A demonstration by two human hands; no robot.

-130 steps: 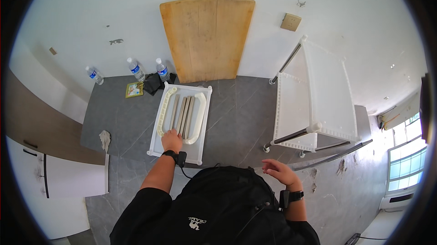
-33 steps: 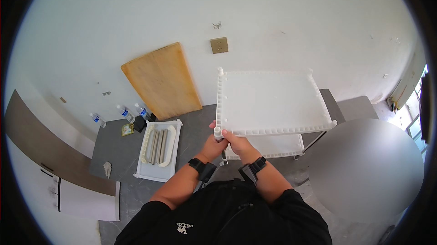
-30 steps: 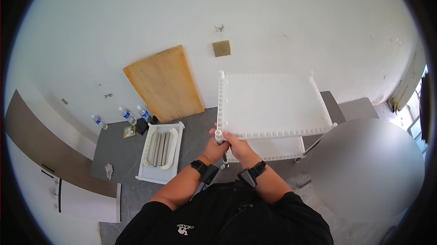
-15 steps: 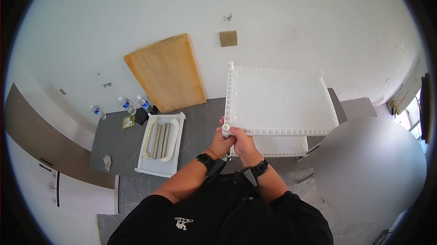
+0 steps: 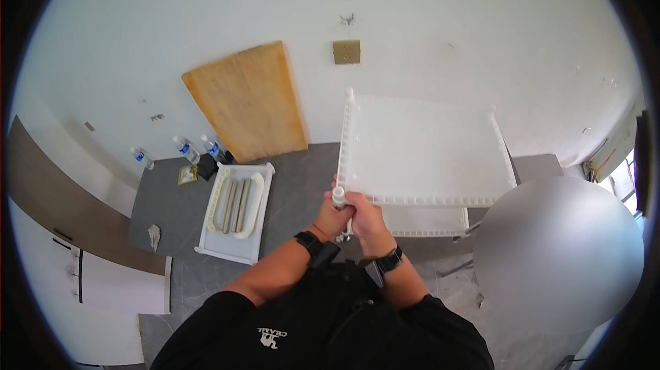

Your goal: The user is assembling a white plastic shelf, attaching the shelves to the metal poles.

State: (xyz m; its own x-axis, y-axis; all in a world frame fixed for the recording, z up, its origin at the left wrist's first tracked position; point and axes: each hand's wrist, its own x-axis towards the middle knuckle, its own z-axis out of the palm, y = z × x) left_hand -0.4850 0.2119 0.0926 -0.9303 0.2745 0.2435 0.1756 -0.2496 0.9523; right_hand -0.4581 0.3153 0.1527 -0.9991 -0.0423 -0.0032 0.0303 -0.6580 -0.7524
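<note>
A two-tier white plastic shelf rack (image 5: 426, 153) stands in front of me, seen from above, with its lower tier (image 5: 433, 221) partly under the top one. My left hand (image 5: 333, 214) is closed around the near left corner, just below the white corner socket (image 5: 338, 194), and some of its fingers show beyond the shelf's left edge. Against the same corner presses my right hand (image 5: 366, 216), closed, its thumb beside the socket. The post under the socket is mostly hidden by both hands.
Left of the rack, a white shelf tray (image 5: 234, 247) lies on the dark table (image 5: 302, 164), holding metal tubes (image 5: 236, 206) and curved cream-coloured pieces (image 5: 249, 208). A wooden board (image 5: 247, 102) leans on the wall near water bottles (image 5: 185, 150). A blurred grey round shape (image 5: 558, 256) covers the right side.
The view has shifted slightly, so the tray, board and bottles sit a little further left and higher. Both hands keep their grip on the same corner.
</note>
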